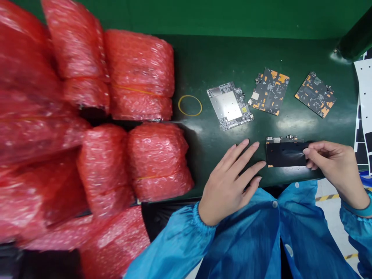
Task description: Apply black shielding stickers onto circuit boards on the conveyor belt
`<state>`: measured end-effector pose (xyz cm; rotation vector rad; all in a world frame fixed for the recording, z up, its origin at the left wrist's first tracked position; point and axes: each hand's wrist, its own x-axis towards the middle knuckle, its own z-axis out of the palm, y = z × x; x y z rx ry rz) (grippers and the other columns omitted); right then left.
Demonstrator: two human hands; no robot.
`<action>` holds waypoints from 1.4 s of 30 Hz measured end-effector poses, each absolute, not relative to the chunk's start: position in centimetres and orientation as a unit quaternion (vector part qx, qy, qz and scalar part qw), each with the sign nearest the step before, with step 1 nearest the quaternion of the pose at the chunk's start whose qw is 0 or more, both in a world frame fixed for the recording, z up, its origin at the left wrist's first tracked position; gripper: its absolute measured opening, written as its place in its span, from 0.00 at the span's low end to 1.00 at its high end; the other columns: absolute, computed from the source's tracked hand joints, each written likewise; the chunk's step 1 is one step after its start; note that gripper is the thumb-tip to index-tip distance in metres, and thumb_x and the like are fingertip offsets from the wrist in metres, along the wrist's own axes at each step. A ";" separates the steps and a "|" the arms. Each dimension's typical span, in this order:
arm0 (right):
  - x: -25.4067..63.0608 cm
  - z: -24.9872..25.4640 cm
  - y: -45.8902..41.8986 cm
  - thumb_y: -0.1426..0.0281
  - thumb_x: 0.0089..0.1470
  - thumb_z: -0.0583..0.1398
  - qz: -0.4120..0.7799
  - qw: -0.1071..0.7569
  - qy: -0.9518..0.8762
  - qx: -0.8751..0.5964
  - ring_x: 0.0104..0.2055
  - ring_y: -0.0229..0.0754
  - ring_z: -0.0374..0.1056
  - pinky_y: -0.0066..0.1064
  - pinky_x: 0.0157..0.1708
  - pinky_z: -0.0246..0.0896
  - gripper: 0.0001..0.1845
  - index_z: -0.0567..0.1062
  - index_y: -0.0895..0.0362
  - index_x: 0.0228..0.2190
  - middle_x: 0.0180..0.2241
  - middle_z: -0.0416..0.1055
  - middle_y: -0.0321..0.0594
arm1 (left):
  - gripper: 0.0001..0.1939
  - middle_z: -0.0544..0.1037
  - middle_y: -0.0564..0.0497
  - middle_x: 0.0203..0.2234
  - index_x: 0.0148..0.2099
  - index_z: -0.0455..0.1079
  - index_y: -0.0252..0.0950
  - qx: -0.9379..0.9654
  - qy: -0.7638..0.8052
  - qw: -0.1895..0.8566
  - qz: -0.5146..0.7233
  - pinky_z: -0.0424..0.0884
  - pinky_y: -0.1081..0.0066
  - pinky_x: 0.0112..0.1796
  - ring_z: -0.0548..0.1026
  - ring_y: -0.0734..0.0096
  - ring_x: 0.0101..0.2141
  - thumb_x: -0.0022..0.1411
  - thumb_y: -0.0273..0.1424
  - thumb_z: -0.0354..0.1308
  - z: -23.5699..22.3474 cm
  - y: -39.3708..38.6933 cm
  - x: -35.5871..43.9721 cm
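Note:
Near the front edge of the green table lies a circuit board (280, 139), mostly covered by a black sheet (286, 154). My right hand (331, 161) pinches the right end of the black sheet between thumb and fingers. To the left, my left hand (232, 178) is open, its fingers spread, and the fingertips come close to the board's left edge without holding anything. Farther back are a circuit board with a silver shield (229, 106) and two dark boards with orange patches, one in the middle (270, 91) and one at the right (315, 95).
Red bubble-wrap bundles (142, 73) crowd the left side, more of them (159, 159) near the front edge. A yellow rubber band (190, 105) lies on the green tabletop (203, 58). White sheets with black patches (364, 93) are at the right, below a dark post (353, 37).

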<state>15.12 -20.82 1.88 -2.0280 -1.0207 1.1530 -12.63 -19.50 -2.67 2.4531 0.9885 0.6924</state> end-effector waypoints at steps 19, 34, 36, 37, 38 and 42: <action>15.2 2.2 -20.2 0.52 0.46 0.74 0.457 0.331 -0.361 -0.743 0.17 0.40 0.73 0.28 0.18 0.69 0.20 0.82 0.56 0.26 0.16 0.75 0.37 | 0.22 0.74 0.40 0.65 0.64 0.69 0.39 0.822 0.403 0.271 0.298 0.72 0.50 0.62 0.73 0.51 0.64 0.70 0.29 0.60 -1.0 -18.1 -10.2; 15.0 1.1 -20.7 0.53 0.50 0.72 0.491 0.357 -0.385 -0.695 0.18 0.39 0.72 0.27 0.19 0.67 0.18 0.83 0.56 0.28 0.17 0.75 0.35 | 0.20 0.80 0.43 0.58 0.64 0.72 0.40 0.831 0.375 0.298 0.285 0.75 0.56 0.58 0.78 0.55 0.57 0.72 0.31 0.61 1.6 -15.6 -8.8; 14.9 1.6 -20.7 0.57 0.53 0.70 0.479 0.348 -0.432 -0.680 0.18 0.38 0.72 0.28 0.21 0.68 0.14 0.83 0.55 0.28 0.18 0.76 0.34 | 0.20 0.82 0.44 0.54 0.64 0.73 0.40 0.827 0.359 0.327 0.282 0.77 0.59 0.55 0.80 0.57 0.53 0.72 0.32 0.61 2.0 -15.5 -8.1; 14.7 1.9 -20.8 0.59 0.55 0.70 0.469 0.341 -0.460 -0.672 0.19 0.38 0.72 0.28 0.22 0.68 0.11 0.83 0.54 0.28 0.19 0.76 0.34 | 0.21 0.83 0.45 0.52 0.64 0.73 0.40 0.826 0.349 0.346 0.276 0.78 0.60 0.53 0.81 0.58 0.51 0.72 0.33 0.62 2.2 -15.5 -7.7; 14.6 2.3 -20.8 0.61 0.56 0.69 0.460 0.335 -0.487 -0.663 0.20 0.38 0.73 0.29 0.24 0.69 0.09 0.84 0.53 0.29 0.20 0.77 0.33 | 0.21 0.83 0.45 0.50 0.65 0.73 0.40 0.824 0.340 0.365 0.269 0.79 0.61 0.52 0.82 0.60 0.49 0.72 0.32 0.61 2.4 -15.4 -7.3; 14.5 3.3 -21.1 0.61 0.58 0.69 0.429 0.343 -0.534 -0.642 0.30 0.43 0.79 0.34 0.33 0.75 0.06 0.86 0.49 0.32 0.29 0.83 0.36 | 0.22 0.85 0.52 0.41 0.64 0.75 0.44 0.785 0.351 0.447 0.248 0.80 0.68 0.42 0.83 0.68 0.38 0.70 0.27 0.59 3.0 -14.8 -6.1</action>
